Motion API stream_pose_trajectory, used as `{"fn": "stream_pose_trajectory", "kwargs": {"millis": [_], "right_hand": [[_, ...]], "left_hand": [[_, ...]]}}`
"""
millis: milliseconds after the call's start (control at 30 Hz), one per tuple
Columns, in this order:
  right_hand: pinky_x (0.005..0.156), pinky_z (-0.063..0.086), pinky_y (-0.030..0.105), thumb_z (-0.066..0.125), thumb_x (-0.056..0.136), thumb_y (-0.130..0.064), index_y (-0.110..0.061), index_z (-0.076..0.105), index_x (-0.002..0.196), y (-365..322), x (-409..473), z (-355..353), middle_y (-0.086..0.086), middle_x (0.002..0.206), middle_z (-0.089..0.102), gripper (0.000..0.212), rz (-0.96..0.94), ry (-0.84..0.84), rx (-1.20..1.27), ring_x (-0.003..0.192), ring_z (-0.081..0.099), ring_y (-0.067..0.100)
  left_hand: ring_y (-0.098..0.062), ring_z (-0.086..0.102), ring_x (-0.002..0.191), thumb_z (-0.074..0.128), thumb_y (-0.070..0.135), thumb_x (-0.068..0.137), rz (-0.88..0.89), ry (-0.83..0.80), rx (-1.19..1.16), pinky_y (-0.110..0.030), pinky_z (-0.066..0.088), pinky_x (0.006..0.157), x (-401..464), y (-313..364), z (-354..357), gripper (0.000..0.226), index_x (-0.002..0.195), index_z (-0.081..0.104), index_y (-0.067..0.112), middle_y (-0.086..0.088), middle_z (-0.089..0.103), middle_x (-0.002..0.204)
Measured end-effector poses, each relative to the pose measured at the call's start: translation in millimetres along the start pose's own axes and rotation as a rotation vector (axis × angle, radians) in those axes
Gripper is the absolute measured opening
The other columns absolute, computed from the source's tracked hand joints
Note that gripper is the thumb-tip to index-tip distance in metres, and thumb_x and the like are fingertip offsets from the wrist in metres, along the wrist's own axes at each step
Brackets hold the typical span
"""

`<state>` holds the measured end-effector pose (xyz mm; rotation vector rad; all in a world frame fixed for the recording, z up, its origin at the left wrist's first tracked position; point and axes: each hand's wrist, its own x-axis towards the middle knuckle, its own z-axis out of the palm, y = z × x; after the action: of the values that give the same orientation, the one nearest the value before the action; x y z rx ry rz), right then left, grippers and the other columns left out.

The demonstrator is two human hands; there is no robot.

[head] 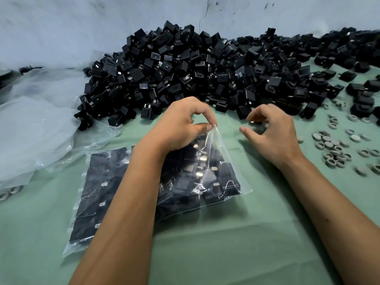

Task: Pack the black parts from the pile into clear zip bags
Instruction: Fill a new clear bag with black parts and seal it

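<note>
The left hand has its grip pinched on the top corner of the clear zip bag, thumb and forefinger meeting at the plastic and pulling it up into a peak, while the bag's body lies on the green worktop, already holding black parts packed in close rows. The right hand hangs just beside that corner, fingers loosely curled and grasping nothing, apart from the plastic. The pile of loose black parts sits just beyond both hands against the wall, with a few stragglers close to the bag's mouth. Judging by how full the bag looks, the step in hand is probably sealing the mouth or adding a last few parts (which of the two cannot be told from here). The risk lies in that single-corner hold: lifting further by one corner could tilt the load and spill parts out of an unsealed mouth, or let the thin film slip from the pinch. The grey rings scattered to the right could also get swept in by mistake.
</note>
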<state>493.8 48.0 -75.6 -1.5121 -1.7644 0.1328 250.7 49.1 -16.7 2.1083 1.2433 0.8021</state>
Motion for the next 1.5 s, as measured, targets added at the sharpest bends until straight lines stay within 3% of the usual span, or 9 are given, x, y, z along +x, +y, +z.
{"fn": "stream_pose_trajectory", "kwargs": {"millis": [67, 233, 367, 433, 600, 867, 1033, 1200, 1500], "right_hand": [[0.088, 0.051, 0.038, 0.089, 0.076, -0.018, -0.014, 0.069, 0.098, -2, -1, 0, 0.005, 0.101, 0.061, 0.03, -0.021, 0.009, 0.019, 0.096, 0.057, 0.021], [0.11, 0.031, 0.033, 0.082, 0.085, -0.038, -0.02, 0.061, 0.138, -1, 1, 7, 0.01, 0.138, 0.049, 0.06, 0.12, -0.107, -0.174, 0.132, 0.036, 0.029], [0.094, 0.039, 0.03, 0.087, 0.081, -0.027, -0.018, 0.069, 0.108, 1, 2, 6, 0.006, 0.116, 0.057, 0.034, 0.115, -0.013, -0.103, 0.114, 0.05, 0.027], [0.084, 0.038, 0.03, 0.09, 0.076, -0.029, -0.019, 0.061, 0.102, -1, 3, 5, 0.003, 0.105, 0.059, 0.04, 0.135, 0.066, -0.099, 0.101, 0.054, 0.024], [0.101, 0.04, 0.032, 0.087, 0.08, -0.038, -0.019, 0.062, 0.133, -2, 2, 9, 0.004, 0.128, 0.051, 0.062, 0.205, -0.06, -0.111, 0.122, 0.049, 0.023], [0.078, 0.055, 0.028, 0.073, 0.092, -0.02, -0.023, 0.07, 0.105, -10, 0, 10, -0.004, 0.094, 0.067, 0.014, 0.081, -0.001, 0.103, 0.08, 0.063, 0.011], [0.054, 0.048, 0.022, 0.059, 0.104, -0.019, -0.023, 0.075, 0.101, -25, -7, 15, -0.001, 0.072, 0.07, 0.017, 0.211, -0.192, 0.537, 0.054, 0.062, 0.012], [0.046, 0.041, 0.019, 0.061, 0.104, -0.016, -0.006, 0.075, 0.093, -37, -12, 11, 0.021, 0.073, 0.065, 0.02, 0.228, -0.394, 0.808, 0.051, 0.056, 0.012], [0.059, 0.048, 0.037, 0.078, 0.092, -0.023, -0.023, 0.077, 0.073, -50, -20, 12, -0.004, 0.066, 0.067, 0.018, -0.031, -0.183, 0.457, 0.063, 0.058, 0.026]], "left_hand": [[-0.013, 0.059, 0.112, 0.077, 0.013, 0.09, 0.001, 0.001, -0.001, -0.039, 0.051, 0.099, 0, 0, 0, 0.013, 0.09, 0.077, 0.027, 0.001, 0.064, 0.113], [-0.011, 0.059, 0.111, 0.077, 0.013, 0.09, -0.001, 0.001, -0.003, -0.037, 0.052, 0.099, 0, 0, -1, 0.012, 0.091, 0.077, 0.025, 0.004, 0.064, 0.112], [-0.012, 0.06, 0.112, 0.078, 0.014, 0.089, -0.004, -0.001, -0.007, -0.039, 0.052, 0.099, 1, -1, -1, 0.014, 0.09, 0.076, 0.028, 0.005, 0.065, 0.112], [-0.013, 0.059, 0.113, 0.078, 0.014, 0.089, -0.004, 0.001, -0.014, -0.04, 0.052, 0.099, 1, -1, -1, 0.015, 0.089, 0.076, 0.029, 0.004, 0.065, 0.113], [-0.013, 0.06, 0.113, 0.078, 0.014, 0.089, -0.004, 0.001, -0.018, -0.043, 0.052, 0.099, 0, -1, -1, 0.016, 0.089, 0.076, 0.029, 0.004, 0.065, 0.112], [-0.013, 0.059, 0.114, 0.078, 0.014, 0.089, -0.005, -0.001, -0.022, -0.044, 0.051, 0.1, 0, -2, -2, 0.016, 0.088, 0.076, 0.03, 0.004, 0.064, 0.113], [-0.014, 0.06, 0.112, 0.078, 0.012, 0.089, 0.006, 0.001, -0.013, -0.045, 0.052, 0.099, 1, -2, -2, 0.017, 0.089, 0.076, 0.029, 0.003, 0.064, 0.112], [-0.012, 0.059, 0.113, 0.078, 0.012, 0.089, 0.02, 0.014, -0.02, -0.044, 0.052, 0.099, 1, -2, -3, 0.014, 0.091, 0.077, 0.026, 0.003, 0.064, 0.112], [-0.012, 0.06, 0.113, 0.078, 0.011, 0.088, 0.036, 0.028, -0.015, -0.042, 0.054, 0.097, 2, -3, -5, 0.014, 0.091, 0.078, 0.025, 0.004, 0.063, 0.111]]}}
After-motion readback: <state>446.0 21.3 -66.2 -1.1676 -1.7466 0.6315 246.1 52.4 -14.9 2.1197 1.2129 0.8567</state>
